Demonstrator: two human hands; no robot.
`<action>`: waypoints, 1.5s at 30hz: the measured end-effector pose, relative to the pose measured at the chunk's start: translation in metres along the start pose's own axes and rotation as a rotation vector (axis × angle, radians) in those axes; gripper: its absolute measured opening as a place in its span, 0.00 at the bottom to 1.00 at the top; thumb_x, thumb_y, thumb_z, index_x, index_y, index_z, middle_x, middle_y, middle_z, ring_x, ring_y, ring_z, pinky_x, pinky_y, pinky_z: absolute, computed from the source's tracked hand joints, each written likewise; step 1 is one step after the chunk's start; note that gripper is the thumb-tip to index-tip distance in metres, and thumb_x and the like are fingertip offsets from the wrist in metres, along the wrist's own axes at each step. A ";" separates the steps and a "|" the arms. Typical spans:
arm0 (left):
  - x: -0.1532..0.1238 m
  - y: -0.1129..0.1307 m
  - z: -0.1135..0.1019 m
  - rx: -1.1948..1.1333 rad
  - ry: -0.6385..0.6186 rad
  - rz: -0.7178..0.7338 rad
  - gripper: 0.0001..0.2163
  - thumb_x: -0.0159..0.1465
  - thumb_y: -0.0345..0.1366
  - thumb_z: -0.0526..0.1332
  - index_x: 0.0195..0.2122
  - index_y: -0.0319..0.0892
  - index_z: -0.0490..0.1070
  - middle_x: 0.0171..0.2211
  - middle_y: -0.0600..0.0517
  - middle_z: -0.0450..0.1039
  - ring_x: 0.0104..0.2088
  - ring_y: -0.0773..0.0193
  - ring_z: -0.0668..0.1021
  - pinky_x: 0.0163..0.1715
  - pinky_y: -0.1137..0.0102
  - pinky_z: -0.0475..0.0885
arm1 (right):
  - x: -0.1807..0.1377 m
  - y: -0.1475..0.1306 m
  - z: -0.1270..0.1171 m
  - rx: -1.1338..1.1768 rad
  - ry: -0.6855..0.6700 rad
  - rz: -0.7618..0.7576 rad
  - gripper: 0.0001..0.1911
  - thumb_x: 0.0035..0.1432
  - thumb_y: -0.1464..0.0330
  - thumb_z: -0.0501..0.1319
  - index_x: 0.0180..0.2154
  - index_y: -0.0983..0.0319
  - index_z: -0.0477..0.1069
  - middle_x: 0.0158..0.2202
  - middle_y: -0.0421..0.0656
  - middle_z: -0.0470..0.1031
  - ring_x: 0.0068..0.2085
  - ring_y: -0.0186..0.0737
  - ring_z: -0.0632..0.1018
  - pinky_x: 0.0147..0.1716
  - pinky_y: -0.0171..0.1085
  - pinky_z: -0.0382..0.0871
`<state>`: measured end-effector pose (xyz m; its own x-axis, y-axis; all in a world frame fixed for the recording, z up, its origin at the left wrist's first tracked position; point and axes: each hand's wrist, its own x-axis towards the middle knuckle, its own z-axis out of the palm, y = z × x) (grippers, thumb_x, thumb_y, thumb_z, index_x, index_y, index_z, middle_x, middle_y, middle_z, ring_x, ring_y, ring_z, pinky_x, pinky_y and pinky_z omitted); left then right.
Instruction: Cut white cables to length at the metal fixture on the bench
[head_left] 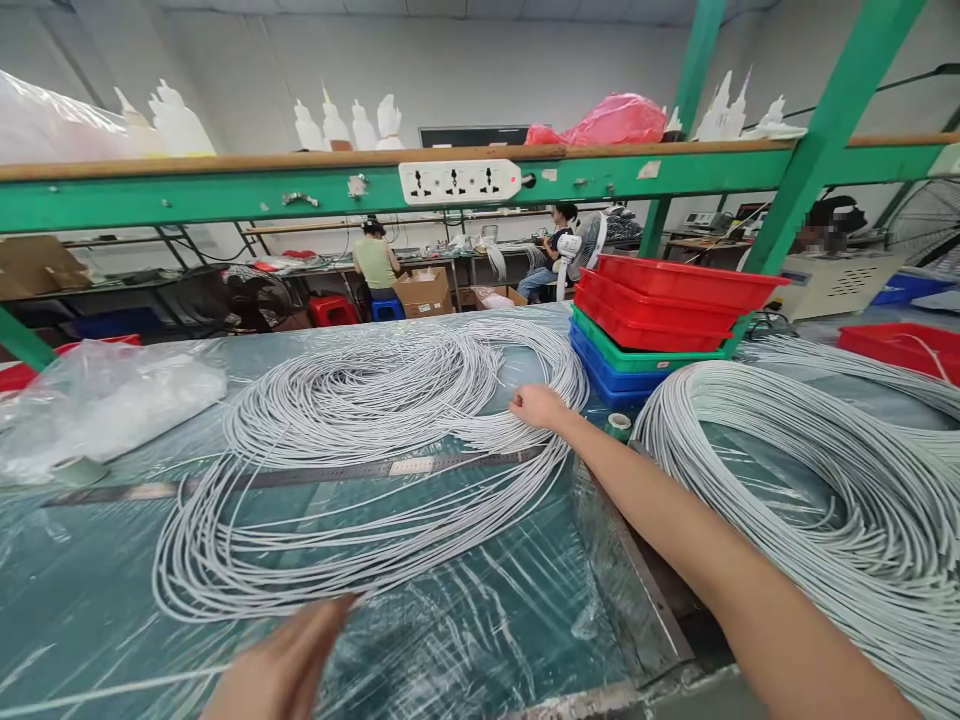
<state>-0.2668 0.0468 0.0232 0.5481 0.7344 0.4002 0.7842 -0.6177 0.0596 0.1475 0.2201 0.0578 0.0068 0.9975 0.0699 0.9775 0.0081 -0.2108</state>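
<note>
A big loose coil of thin white cable (360,440) lies on the green, plastic-covered table (480,620). My right hand (537,407) reaches far across and pinches a bunch of the cable ends at the coil's right side. My left hand (281,665) is low at the near edge, blurred, with its fingertips at the coil's near strands; its grip cannot be made out. A long metal ruler (315,475) lies flat across the table under the coil. A second large white cable coil (825,480) lies to the right of my right arm.
Stacked red, green and blue trays (660,320) stand behind the right coil, with a small tape roll (619,424) in front. A clear plastic bag (97,400) sits at left. A green shelf beam with a power strip (459,182) runs overhead. Other people work at benches behind.
</note>
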 end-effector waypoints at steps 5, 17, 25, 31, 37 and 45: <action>0.073 0.116 0.053 -0.214 -0.223 0.129 0.15 0.71 0.35 0.45 0.44 0.49 0.72 0.35 0.51 0.76 0.33 0.63 0.80 0.29 0.74 0.71 | 0.003 0.004 -0.001 0.020 0.010 -0.003 0.14 0.62 0.62 0.53 0.37 0.61 0.74 0.38 0.46 0.76 0.41 0.44 0.76 0.36 0.35 0.62; 0.110 0.204 0.086 -0.518 -0.372 0.143 0.15 0.72 0.39 0.44 0.44 0.50 0.71 0.36 0.52 0.74 0.25 0.66 0.74 0.24 0.72 0.60 | 0.011 0.008 -0.003 0.007 -0.026 -0.018 0.13 0.63 0.62 0.54 0.37 0.60 0.75 0.39 0.45 0.77 0.41 0.42 0.76 0.38 0.34 0.65; 0.117 0.218 0.084 -0.533 -0.351 0.188 0.15 0.72 0.36 0.44 0.31 0.44 0.65 0.26 0.54 0.69 0.24 0.65 0.70 0.25 0.70 0.55 | 0.015 0.013 -0.005 0.000 -0.015 0.018 0.13 0.62 0.64 0.54 0.39 0.60 0.75 0.42 0.47 0.77 0.44 0.46 0.77 0.42 0.37 0.68; 0.121 0.221 0.081 -0.461 -0.329 0.237 0.12 0.70 0.31 0.45 0.31 0.44 0.62 0.26 0.54 0.67 0.23 0.64 0.69 0.24 0.70 0.53 | 0.017 0.013 -0.004 -0.008 -0.006 0.039 0.13 0.62 0.64 0.55 0.42 0.61 0.75 0.45 0.48 0.76 0.47 0.46 0.76 0.44 0.38 0.68; 0.119 0.228 0.085 -0.474 -0.277 0.263 0.10 0.68 0.28 0.45 0.30 0.44 0.59 0.26 0.55 0.66 0.23 0.65 0.69 0.25 0.70 0.54 | 0.018 0.009 -0.005 -0.007 0.005 0.058 0.14 0.63 0.63 0.55 0.45 0.61 0.74 0.47 0.49 0.75 0.48 0.47 0.76 0.46 0.39 0.69; 0.117 0.231 0.085 -0.457 -0.288 0.248 0.10 0.67 0.28 0.46 0.28 0.44 0.56 0.23 0.55 0.63 0.21 0.66 0.65 0.23 0.70 0.51 | 0.018 0.012 -0.003 -0.041 -0.067 0.064 0.15 0.62 0.64 0.57 0.48 0.62 0.74 0.47 0.50 0.75 0.51 0.48 0.75 0.49 0.39 0.68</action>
<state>0.0034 0.0138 0.0060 0.8060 0.5599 0.1919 0.4529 -0.7921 0.4092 0.1605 0.2375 0.0592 0.0565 0.9984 -0.0079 0.9834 -0.0570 -0.1724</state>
